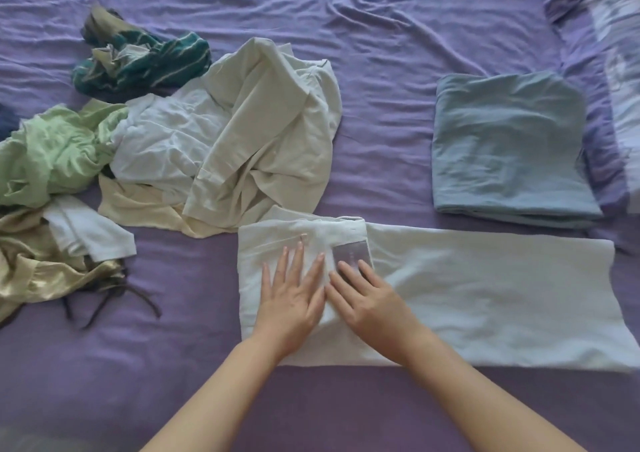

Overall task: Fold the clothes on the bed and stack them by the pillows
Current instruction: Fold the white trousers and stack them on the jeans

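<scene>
With the left hand (292, 295) and right hand (363, 299) released and pressed flat on the waist end of the white trousers (485, 295) on the bed (381, 70), sweep outward from the grip to flatten creases before folding toward the legs.

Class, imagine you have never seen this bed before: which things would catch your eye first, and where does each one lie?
First, the two hands, left hand and right hand, pressing flat on the white garment spread across the near middle of the purple sheet. Next, the jumbled pile of unfolded clothes at the left. Last, the neatly folded blue garment at the right, beside the pillow.
</scene>
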Demonstrator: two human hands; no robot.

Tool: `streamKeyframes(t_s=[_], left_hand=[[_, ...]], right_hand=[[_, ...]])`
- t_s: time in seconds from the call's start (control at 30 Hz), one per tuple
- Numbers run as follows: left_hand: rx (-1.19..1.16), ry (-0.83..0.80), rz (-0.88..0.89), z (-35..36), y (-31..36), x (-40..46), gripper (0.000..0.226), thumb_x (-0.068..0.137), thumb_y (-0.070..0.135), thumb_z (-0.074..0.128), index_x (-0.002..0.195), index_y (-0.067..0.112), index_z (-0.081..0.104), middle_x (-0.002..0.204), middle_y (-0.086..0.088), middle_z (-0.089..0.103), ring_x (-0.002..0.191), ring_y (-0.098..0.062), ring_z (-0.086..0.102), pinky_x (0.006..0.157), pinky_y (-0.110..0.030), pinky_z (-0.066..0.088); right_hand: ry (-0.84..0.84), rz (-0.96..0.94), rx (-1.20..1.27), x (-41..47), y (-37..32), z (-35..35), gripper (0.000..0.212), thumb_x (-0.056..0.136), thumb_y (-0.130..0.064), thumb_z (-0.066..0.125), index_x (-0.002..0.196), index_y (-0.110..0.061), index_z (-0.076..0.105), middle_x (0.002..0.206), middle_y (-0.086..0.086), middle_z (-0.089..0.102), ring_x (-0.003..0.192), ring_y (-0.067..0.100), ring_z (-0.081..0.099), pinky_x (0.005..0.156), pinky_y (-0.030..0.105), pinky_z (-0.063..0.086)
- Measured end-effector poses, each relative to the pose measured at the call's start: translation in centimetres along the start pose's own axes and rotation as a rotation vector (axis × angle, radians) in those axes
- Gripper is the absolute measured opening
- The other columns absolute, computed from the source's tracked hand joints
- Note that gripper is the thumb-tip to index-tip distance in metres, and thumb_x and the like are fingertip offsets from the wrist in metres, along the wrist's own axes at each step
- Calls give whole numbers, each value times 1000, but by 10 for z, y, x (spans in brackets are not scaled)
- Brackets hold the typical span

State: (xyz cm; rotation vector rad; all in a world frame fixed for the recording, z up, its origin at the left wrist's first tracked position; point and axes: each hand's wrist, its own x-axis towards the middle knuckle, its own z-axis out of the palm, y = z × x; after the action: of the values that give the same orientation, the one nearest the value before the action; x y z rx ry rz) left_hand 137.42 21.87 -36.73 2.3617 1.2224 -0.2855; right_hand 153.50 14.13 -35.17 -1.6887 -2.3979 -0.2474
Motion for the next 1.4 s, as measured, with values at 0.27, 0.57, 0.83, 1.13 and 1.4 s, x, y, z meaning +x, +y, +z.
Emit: streamKeyframes(t_s=[0.27,0.57,0.83,1.13,1.4], left_hand=[[184,-15,135,32,61,5,62,88,55,4,148,38,3,156,2,-17,144,-31,-14,113,-59,-9],[181,59,225,58,45,12,70,88,50,35,150,28,12,158,-9,15,144,-33,11,107,-62,13],[129,84,284,56,29,13,63,93,51,30,148,20,28,155,-6,25,145,-27,15,110,-56,14],[7,40,-260,28,-9,10,68,92,61,29,148,40,-4,155,2,-26,142,-24,-26,115,-51,-6],[-315,60,-353,10,-19,9,82,90,50,52,151,31,1,158,-14,-13,145,-31,6,114,-41,16]], right_hand=[[-265,245,107,-84,5,-17,41,72,-16,56,111,-14,70,120,4,66,116,25,59,90,44,52],[-222,732,632,-45,5,4,58,80,-38,25,118,-20,65,148,1,37,143,17,17,117,34,6],[-332,768,285,-52,6,58,63,93,-50,26,149,-27,7,156,3,-4,144,25,-6,114,52,4],[-301,797,165,-40,1,45,64,90,-51,32,146,-22,23,155,9,17,145,25,-1,110,58,9],[-337,813,282,-37,-4,44,64,90,-53,23,147,-27,12,156,3,-1,144,21,-10,115,51,5]])
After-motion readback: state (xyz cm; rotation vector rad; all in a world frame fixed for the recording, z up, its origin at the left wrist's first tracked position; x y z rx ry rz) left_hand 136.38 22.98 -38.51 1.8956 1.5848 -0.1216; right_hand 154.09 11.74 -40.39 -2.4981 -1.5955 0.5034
